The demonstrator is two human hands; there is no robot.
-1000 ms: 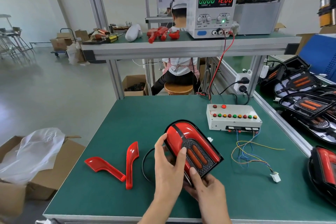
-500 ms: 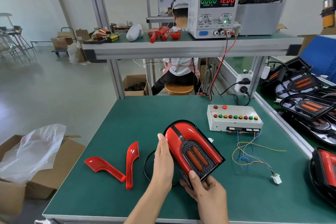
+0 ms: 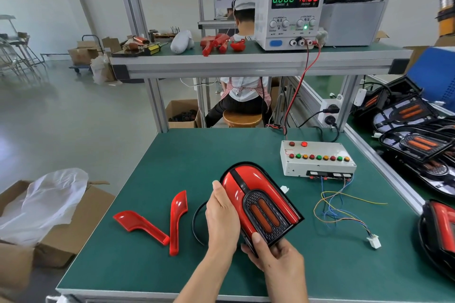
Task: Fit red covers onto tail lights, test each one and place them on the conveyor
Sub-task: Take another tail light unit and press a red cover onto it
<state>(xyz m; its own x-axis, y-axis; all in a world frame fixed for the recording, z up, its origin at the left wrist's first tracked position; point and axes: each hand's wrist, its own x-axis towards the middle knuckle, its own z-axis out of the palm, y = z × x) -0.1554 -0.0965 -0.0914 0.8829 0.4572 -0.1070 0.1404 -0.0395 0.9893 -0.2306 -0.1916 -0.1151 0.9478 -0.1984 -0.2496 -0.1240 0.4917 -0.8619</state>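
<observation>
Held tail light (image 3: 258, 202) tilted just above green bench (image 3: 172, 155), near centre; left hand (image 3: 221, 219) curled round its left edge, right hand (image 3: 275, 258) pinching the near corner. Looked covered in red already; test box (image 3: 317, 160) connector (image 3: 373, 241) unplugged, two red covers (image 3: 157, 221) spare at left, so testing and conveyor pending. Long axis near-right to far-left, rounded end far.

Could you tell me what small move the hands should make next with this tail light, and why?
Probably reach the right hand for the white plug and connect the tail light for testing. Red covers already sit on the light, both hands grip it, the left hand along its side, and the plug lies loose on the table, wired to the test box.
</observation>
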